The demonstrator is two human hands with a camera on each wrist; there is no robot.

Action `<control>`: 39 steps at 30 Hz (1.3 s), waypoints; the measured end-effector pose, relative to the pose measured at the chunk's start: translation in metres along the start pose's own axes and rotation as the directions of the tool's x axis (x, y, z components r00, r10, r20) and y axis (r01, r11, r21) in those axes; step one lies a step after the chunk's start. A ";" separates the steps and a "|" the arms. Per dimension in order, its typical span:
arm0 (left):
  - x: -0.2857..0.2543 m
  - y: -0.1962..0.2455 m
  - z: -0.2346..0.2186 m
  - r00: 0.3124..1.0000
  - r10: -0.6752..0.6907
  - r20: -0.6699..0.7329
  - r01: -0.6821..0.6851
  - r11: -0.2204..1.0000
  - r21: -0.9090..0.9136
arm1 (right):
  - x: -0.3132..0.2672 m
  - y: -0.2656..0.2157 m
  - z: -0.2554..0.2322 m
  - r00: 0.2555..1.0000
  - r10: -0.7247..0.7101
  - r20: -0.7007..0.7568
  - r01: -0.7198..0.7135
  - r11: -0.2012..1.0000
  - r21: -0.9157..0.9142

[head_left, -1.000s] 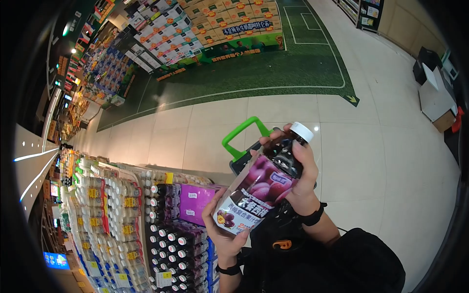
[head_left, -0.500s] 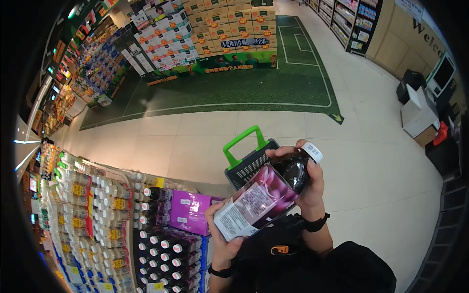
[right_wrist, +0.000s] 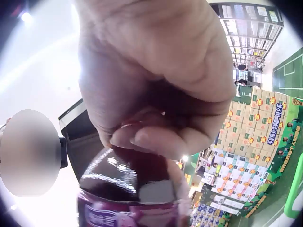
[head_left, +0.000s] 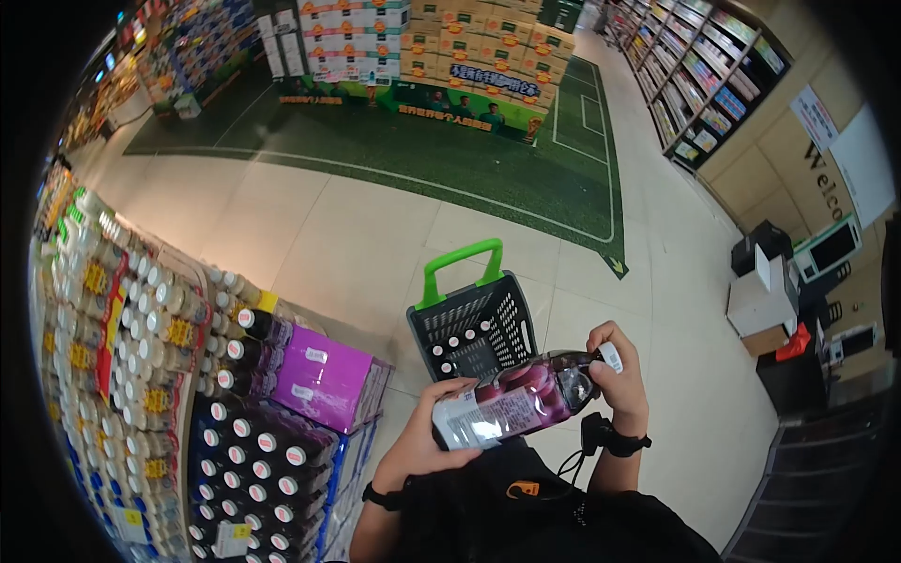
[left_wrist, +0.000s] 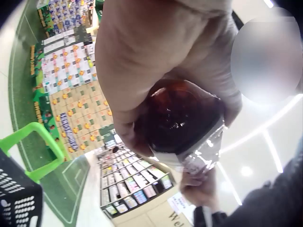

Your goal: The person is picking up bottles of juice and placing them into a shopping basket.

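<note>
A large clear plastic bottle of dark juice with a purple plum label and white cap [head_left: 516,399] is held in front of the person's black clothing, tilted nearly level, its cap end slightly higher. From here I see the left hand [head_left: 422,436] grasping its base, thumb on one side and fingers on the other; the right hand [head_left: 621,375] grips the neck, fingers curled just below the cap. Just beyond the bottle is a dark grey perforated plastic basket [head_left: 511,300] with a green handle [head_left: 465,253], white caps showing inside. To the left, a glossy purple box [head_left: 324,375] sits beside rows of dark, white-capped bottles [head_left: 253,469].
</note>
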State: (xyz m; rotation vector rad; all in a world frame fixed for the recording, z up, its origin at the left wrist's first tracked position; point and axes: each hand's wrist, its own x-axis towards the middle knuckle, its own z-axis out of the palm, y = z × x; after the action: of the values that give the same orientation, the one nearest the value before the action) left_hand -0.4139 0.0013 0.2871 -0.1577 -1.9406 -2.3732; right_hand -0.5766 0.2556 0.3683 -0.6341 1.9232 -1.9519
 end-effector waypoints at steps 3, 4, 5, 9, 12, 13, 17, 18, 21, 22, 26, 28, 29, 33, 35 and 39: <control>-0.010 -0.046 -0.020 0.968 -0.237 -0.084 0.251 0.939 0.235 | 0.012 -0.005 0.017 0.945 0.320 -0.067 -0.327 0.914 -0.242; -0.021 -0.071 -0.025 0.878 -0.456 -0.148 0.479 0.835 0.271 | 0.016 0.001 0.023 0.951 0.302 -0.070 -0.306 0.882 -0.359; -0.041 -0.101 -0.034 0.880 -0.432 -0.195 0.467 0.720 0.513 | 0.022 0.014 0.025 0.954 0.296 -0.052 -0.283 0.828 -0.483; -0.140 -0.169 -0.060 0.661 -0.669 -0.340 0.696 0.376 0.612 | 0.051 0.097 0.019 0.977 0.212 -0.008 -0.132 0.579 -0.805; -0.232 -0.233 -0.061 0.414 -0.832 -0.369 0.864 0.232 0.447 | 0.073 0.169 0.014 0.974 0.228 -0.005 -0.113 0.462 -0.880; -0.246 -0.242 -0.056 0.339 -0.877 -0.340 0.892 0.185 0.412 | 0.079 0.199 0.012 0.966 0.257 0.014 -0.101 0.430 -0.897; -0.269 -0.272 -0.039 0.161 -0.948 -0.274 0.981 0.123 0.151 | 0.092 0.310 0.006 0.928 0.374 0.003 -0.119 0.304 -0.945; -0.271 -0.285 -0.033 0.132 -0.948 -0.289 0.990 0.112 0.085 | 0.094 0.339 0.007 0.921 0.391 0.001 -0.123 0.293 -0.948; -0.272 -0.325 -0.020 0.140 -0.947 -0.288 0.989 0.124 0.075 | 0.094 0.444 0.013 0.893 0.441 0.090 -0.067 0.329 -0.942; -0.266 -0.335 -0.019 0.125 -0.955 -0.269 0.992 0.110 0.070 | 0.093 0.483 0.016 0.842 0.532 0.086 -0.078 0.278 -0.957; -0.243 -0.353 -0.028 0.026 -0.957 -0.290 0.999 0.013 0.048 | 0.075 0.630 0.023 0.782 0.610 0.127 -0.097 0.320 -0.942; -0.244 -0.364 -0.032 0.065 -0.944 -0.323 0.996 0.041 0.081 | 0.069 0.686 0.033 0.788 0.597 0.153 -0.110 0.381 -0.918; -0.244 -0.369 -0.034 0.042 -0.949 -0.312 0.997 0.019 0.078 | 0.064 0.709 0.037 0.794 0.587 0.159 -0.097 0.381 -0.920; -0.244 -0.390 -0.033 0.122 -0.917 -0.381 0.993 0.111 0.050 | 0.055 0.758 0.062 0.832 0.547 0.093 -0.161 0.398 -0.903; -0.243 -0.395 -0.030 0.144 -0.900 -0.412 0.989 0.141 0.038 | 0.052 0.774 0.069 0.848 0.524 0.080 -0.183 0.432 -0.883; -0.238 -0.396 -0.024 0.128 -0.870 -0.475 0.989 0.148 -0.004 | 0.045 0.790 0.076 0.846 0.530 0.054 -0.218 0.437 -0.873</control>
State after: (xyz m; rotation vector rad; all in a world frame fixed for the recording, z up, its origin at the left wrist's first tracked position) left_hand -0.2263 0.0541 -0.1326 2.0830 -2.4885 -2.0304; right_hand -0.6345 0.1389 -0.4163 -0.5949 2.4339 -0.4598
